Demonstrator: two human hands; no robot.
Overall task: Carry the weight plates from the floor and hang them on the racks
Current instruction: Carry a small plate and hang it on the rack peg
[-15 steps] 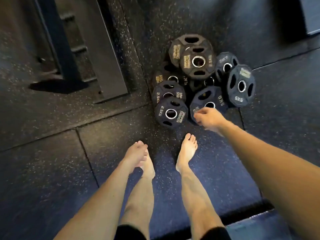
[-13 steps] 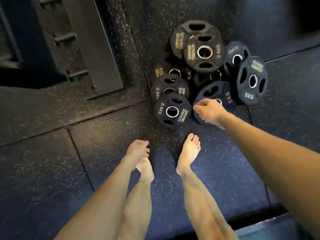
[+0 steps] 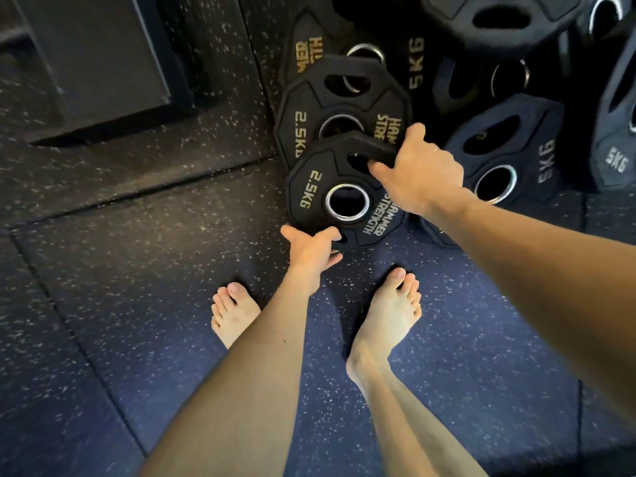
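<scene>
A pile of black weight plates lies on the rubber floor. The nearest 2.5 kg plate (image 3: 311, 187) leans on a second 2.5 kg plate (image 3: 303, 108) behind it. My right hand (image 3: 418, 173) grips the near plate's upper edge, fingers hooked through its top slot. My left hand (image 3: 309, 251) holds its lower edge, thumb at the bottom slot. To the right lie a dark blue 5 kg plate (image 3: 537, 139) and another 5 kg plate (image 3: 616, 156). Larger plates (image 3: 499, 18) fill the top of the view. No rack peg shows.
My two bare feet (image 3: 389, 311) stand on the blue speckled mat just in front of the pile. A dark flat steel base (image 3: 96, 60) of some equipment lies at the upper left. Floor tile seams run across the left.
I have bent down much closer to the pile. My right hand moved left from the blue 5 kg plate onto the near 2.5 kg plate, and my left hand came up to its lower edge.
</scene>
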